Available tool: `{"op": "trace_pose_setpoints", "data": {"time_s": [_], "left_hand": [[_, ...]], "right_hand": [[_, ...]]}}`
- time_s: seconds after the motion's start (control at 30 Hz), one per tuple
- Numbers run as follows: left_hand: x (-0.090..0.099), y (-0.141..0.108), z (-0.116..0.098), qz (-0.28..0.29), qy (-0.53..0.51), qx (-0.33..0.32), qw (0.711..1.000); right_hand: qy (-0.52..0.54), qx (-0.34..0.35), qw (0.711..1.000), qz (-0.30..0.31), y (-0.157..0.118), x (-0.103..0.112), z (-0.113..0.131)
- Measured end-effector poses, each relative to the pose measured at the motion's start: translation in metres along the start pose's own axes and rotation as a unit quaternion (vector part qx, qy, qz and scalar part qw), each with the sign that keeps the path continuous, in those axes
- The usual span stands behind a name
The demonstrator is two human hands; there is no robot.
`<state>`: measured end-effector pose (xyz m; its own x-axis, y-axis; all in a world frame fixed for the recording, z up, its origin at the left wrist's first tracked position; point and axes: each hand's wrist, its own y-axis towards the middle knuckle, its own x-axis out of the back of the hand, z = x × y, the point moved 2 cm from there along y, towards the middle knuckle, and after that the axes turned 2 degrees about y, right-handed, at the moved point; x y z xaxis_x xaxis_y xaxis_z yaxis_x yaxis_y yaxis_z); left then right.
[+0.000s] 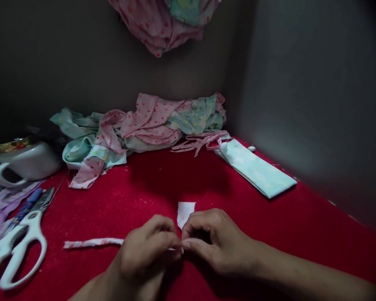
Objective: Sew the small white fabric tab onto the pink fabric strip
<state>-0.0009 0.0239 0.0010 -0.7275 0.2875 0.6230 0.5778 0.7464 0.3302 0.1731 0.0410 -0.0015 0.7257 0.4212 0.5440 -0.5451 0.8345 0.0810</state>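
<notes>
A narrow folded fabric strip [94,242], white and pink with red marks, runs from the left into my left hand [150,246]. My left fingers are closed around its end. My right hand [213,242] is closed in a pinch, thumb and index fingertips meeting the left fingertips at the strip's end. A small white fabric piece [185,212] lies just beyond the right fingers, its near part hidden behind them. The very tip of the strip is mostly covered by my fingers.
White-handled scissors [39,251] and a blue pen-like item [26,207] lie at left, near a white mug [34,163]. Pink and mint fabric scraps [150,121] are heaped at the back. A folded mint cloth [260,169] lies right on the red surface [285,234].
</notes>
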Motion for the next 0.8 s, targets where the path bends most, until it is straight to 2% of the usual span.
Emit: {"op": "trace_pose_setpoints", "data": {"time_s": [0.13,0.27,0.33,0.4,0.47,0.57,0.63,0.8], "left_hand": [[-0.011,-0.005,0.006,0.02,0.07,-0.036,0.997],[-0.011,-0.004,0.001,-0.04,0.146,-0.16,0.975],[-0.009,-0.003,-0.005,-0.059,0.14,-0.161,0.975],[-0.007,-0.003,-0.007,-0.066,0.075,-0.078,0.992],[-0.005,-0.002,-0.004,-0.103,-0.066,0.06,0.991],[-0.005,0.002,0.006,-0.114,-0.281,0.241,0.922],[-0.004,0.006,0.011,-0.091,-0.342,0.291,0.889],[0.001,0.012,0.015,-0.087,-0.38,0.337,0.857]], "right_hand": [[0.003,-0.009,1.0,-0.002,0.001,-0.002,0.001],[0.017,-0.014,1.0,0.001,0.001,-0.003,0.003],[0.016,-0.01,1.0,0.007,0.001,-0.003,0.005],[0.001,-0.004,1.0,0.006,0.0,-0.001,0.005],[-0.025,-0.004,1.0,0.007,-0.002,0.002,0.005],[-0.067,-0.002,0.998,0.017,-0.005,0.007,0.002],[-0.083,0.011,0.996,0.022,-0.007,0.011,0.002],[-0.115,0.043,0.992,0.028,-0.013,0.014,0.005]]}}
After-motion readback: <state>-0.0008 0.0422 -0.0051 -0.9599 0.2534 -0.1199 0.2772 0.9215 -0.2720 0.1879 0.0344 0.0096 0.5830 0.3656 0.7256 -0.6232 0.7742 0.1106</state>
